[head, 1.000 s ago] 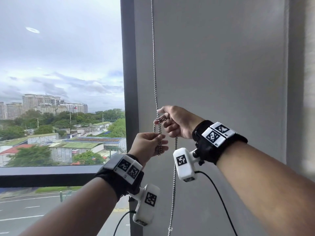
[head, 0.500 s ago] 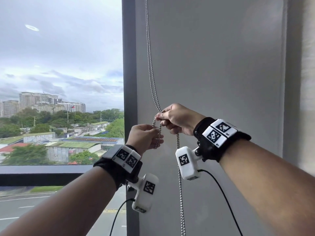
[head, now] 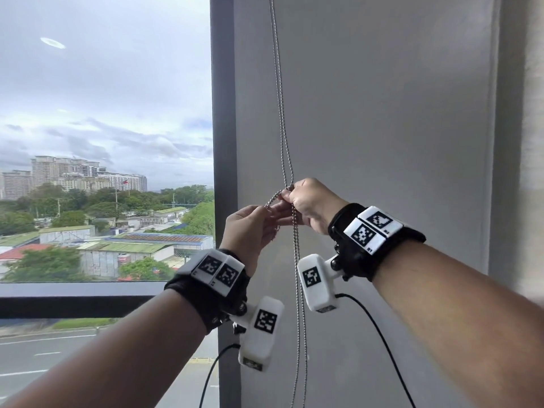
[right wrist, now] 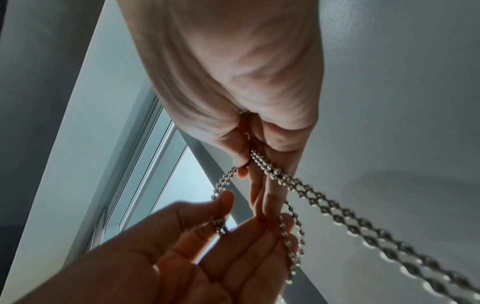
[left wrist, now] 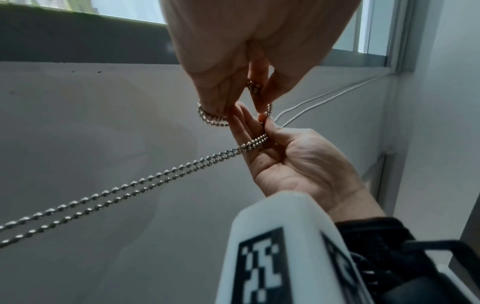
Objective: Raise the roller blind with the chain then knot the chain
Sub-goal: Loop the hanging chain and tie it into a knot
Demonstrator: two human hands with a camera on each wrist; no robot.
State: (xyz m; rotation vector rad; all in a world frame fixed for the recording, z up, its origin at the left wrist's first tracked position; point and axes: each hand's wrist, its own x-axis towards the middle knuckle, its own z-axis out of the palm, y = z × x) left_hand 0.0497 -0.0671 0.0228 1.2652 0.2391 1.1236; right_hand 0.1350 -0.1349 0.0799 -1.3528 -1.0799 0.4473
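Up against the grey wall right of the dark window frame [head: 223, 142], the silvery metal ball chain [head: 283, 136] hangs as a doubled strand, long axis vertical, looped sideways between the hands. The right hand [head: 312, 204] pinches the strands; the left hand [head: 250, 231] pinches the loop with thumb and fingers, other fingers loosely extended.

Grey wall [head: 382, 128] on the right; dark window frame [head: 222, 113]; cloudy daylight outside.
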